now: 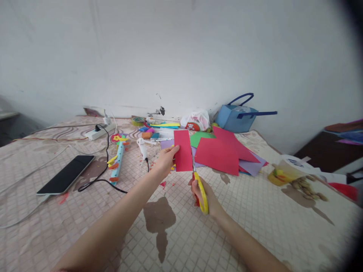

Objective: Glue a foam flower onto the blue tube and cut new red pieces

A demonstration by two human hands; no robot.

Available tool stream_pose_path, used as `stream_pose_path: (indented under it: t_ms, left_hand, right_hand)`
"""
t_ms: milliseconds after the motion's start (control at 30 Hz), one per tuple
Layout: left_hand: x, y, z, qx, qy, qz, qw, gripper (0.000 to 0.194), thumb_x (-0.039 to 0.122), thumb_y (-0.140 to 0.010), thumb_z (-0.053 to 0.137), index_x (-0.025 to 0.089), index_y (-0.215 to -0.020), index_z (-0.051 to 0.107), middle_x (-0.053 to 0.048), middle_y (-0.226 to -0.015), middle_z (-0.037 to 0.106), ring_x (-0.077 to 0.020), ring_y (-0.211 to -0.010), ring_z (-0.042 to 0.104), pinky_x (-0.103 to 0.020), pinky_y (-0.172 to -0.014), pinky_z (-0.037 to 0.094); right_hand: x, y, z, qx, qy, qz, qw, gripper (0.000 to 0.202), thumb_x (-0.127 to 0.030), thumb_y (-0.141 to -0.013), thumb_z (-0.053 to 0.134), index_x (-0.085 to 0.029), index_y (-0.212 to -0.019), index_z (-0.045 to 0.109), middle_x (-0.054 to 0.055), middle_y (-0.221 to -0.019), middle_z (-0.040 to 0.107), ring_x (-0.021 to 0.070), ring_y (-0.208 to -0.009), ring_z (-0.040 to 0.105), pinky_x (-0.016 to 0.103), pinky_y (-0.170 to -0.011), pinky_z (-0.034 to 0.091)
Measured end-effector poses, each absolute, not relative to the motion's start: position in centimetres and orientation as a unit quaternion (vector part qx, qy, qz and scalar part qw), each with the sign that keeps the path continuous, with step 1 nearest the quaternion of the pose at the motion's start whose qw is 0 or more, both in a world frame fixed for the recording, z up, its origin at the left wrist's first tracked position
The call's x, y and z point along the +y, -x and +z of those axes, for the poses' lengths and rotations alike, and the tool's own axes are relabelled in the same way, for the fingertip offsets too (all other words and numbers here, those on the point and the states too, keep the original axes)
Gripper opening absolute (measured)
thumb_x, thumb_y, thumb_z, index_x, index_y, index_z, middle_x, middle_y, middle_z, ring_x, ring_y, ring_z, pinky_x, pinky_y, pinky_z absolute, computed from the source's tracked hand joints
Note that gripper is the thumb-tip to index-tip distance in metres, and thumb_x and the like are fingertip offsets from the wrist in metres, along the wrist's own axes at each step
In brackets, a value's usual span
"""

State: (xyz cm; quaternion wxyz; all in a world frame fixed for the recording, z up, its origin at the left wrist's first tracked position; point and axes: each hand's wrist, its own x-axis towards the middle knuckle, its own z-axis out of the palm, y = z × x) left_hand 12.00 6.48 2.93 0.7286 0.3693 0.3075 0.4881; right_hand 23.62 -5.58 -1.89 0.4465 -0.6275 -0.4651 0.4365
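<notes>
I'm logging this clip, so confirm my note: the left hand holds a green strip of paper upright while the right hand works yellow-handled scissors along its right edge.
One detail is wrong: the strip of paper is red, not green, as the head view shows. The rest stands: the left hand holds it upright, and the right hand works the yellow-handled scissors along its right edge.
</notes>
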Motion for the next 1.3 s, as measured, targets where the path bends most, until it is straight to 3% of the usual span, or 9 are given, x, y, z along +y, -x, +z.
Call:
stream_pose_path:
  t_ms: [567, 1300]
  left_hand:
    - [5.4, -12.4, 2.8, 0.310, -0.417, 0.457, 0.722, 0.022, 0.033, -0.066, 0.071, 0.012, -0.073, 0.066, -0.007, -0.068, 0.067, -0.0132, -0.056, 0.059, -0.023, -0.052, 0.043]
    - [5.3, -12.5, 2.9, 0.305, -0.428, 0.459, 0.716, 0.019, 0.032, -0.067, 0.069, 0.013, -0.069, 0.066, -0.005, -0.064, 0.065, -0.0119, -0.054, 0.057, -0.022, -0.051, 0.043]
  right_hand:
    - [-5.0, -24.6, -3.0, -0.464, 0.610, 0.443, 0.466, 0.051, -0.071, -0.075, 0.039, -0.021, -0.084, 0.045, -0.008, -0.053, 0.037, 0.0081, -0.039, 0.040, 0.020, -0.036, 0.038]
    - [-4.9, -24.2, -2.8, -0.424, 0.615, 0.465, 0.475, 0.050, -0.071, -0.070, 0.046, -0.022, -0.077, 0.039, -0.010, -0.048, 0.033, 0.0059, -0.035, 0.036, 0.017, -0.032, 0.034]
